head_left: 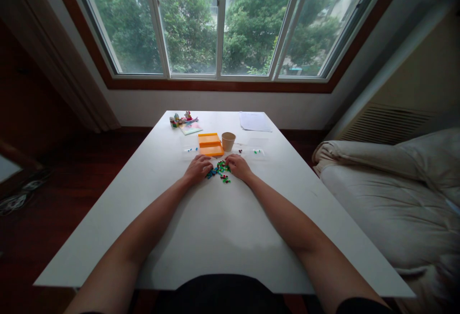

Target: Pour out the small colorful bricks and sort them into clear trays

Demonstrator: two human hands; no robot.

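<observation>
A loose pile of small green, blue and dark red pieces lies on the white table between my hands; they are too small to tell the kind. At the pile's left edge, beside the blue pieces, my left hand rests with its fingers curled and drawn together. My right hand touches the right side of the pile, fingertips bent inward and closed. What either hand pinches, if anything, is hidden. Just beyond the pile are an open orange case and a brown paper cup.
Clear shallow trays stand on both sides: the left tray holds a few blue pieces, the right tray green and dark red ones. Farther back are colourful figurines, a printed card and white paper sheets. A sofa stands right.
</observation>
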